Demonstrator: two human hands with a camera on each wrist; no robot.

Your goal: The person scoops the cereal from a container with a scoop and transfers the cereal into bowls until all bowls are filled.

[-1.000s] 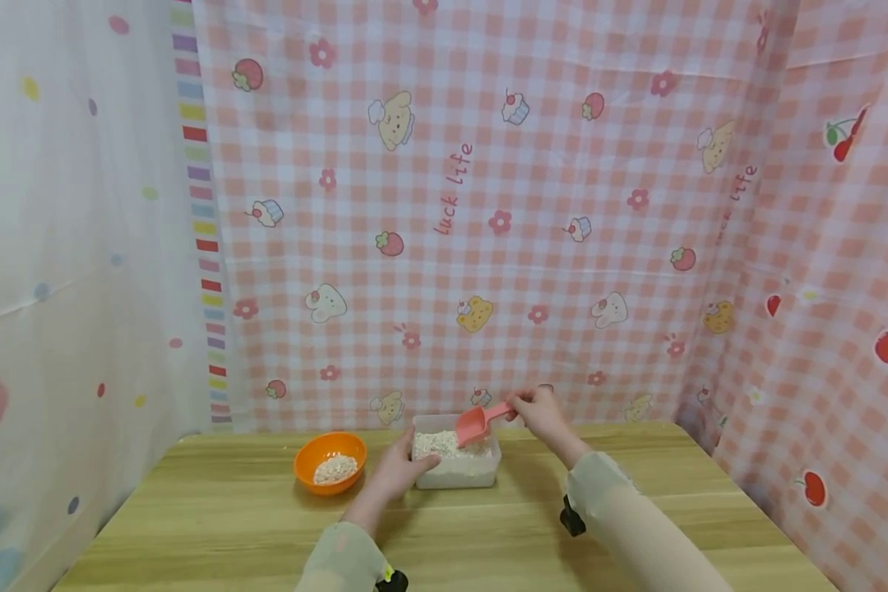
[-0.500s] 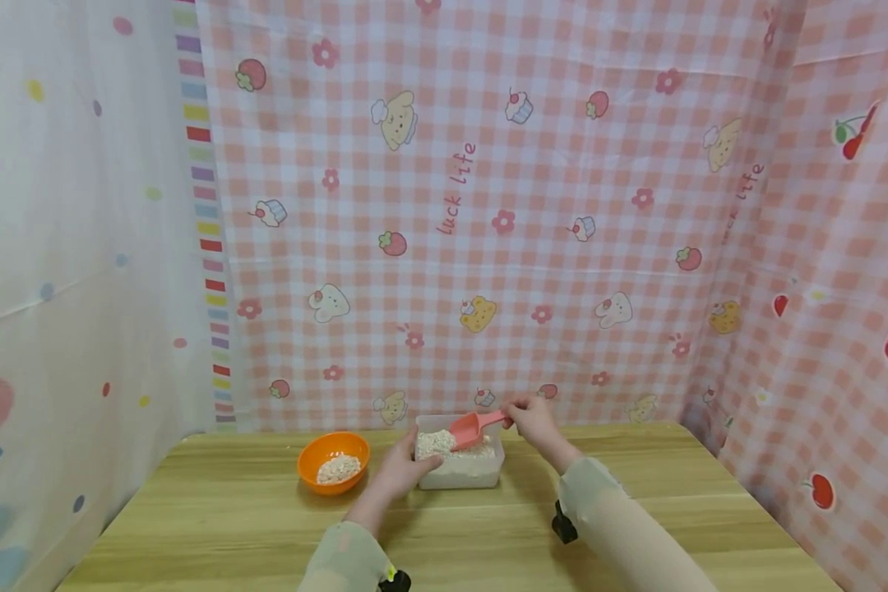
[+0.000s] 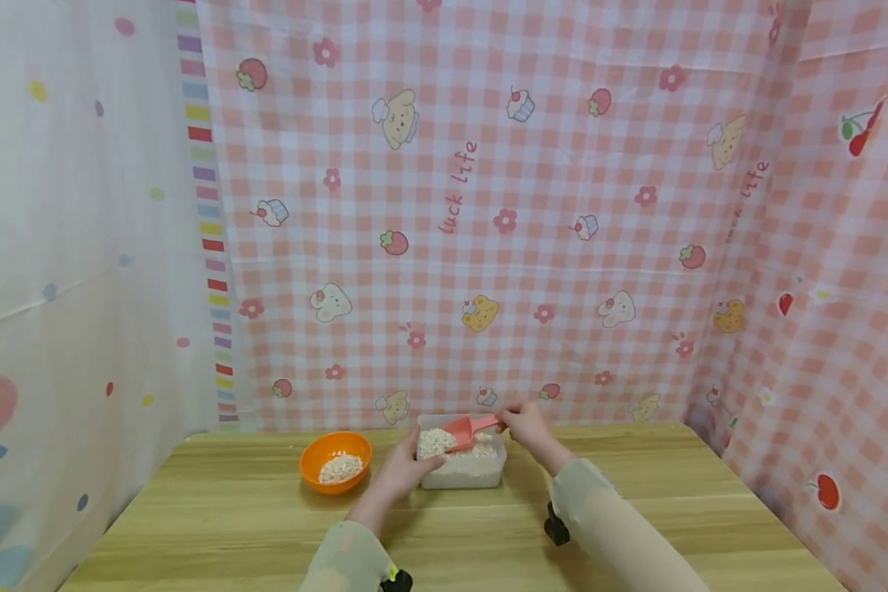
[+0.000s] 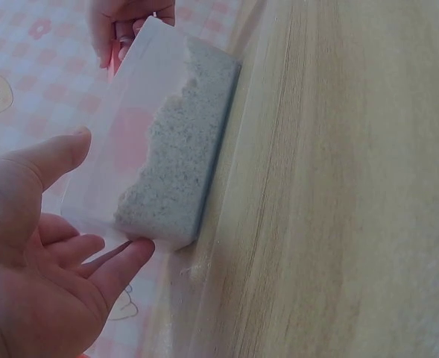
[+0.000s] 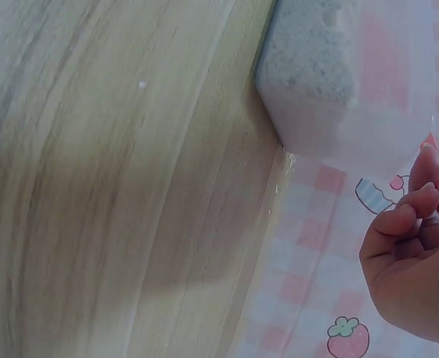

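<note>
A translucent rectangular plastic container (image 3: 462,475) holding pale flakes like oats (image 3: 432,444) stands on the table. My left hand (image 3: 400,471) grips its left end, thumb at the front; the left wrist view shows the fingers (image 4: 122,265) against the end wall. My right hand (image 3: 529,429) pinches the handle of a pink scoop (image 3: 460,433). The scoop's head lies inside the container, its lip at the flakes. From the right wrist, my right hand (image 5: 413,253) appears beyond the container's end, with only a sliver of handle visible.
An orange bowl (image 3: 333,444) with some of the same flakes stands left of my left hand. The wooden table (image 3: 459,543) extends in front of the container. Behind it hangs a pink checked curtain (image 3: 444,271); a few crumbs lie on the wood.
The scoop has moved down and left, from above the flakes to in among them. My right hand has shifted left and lower with it. My left hand keeps its hold on the container.
</note>
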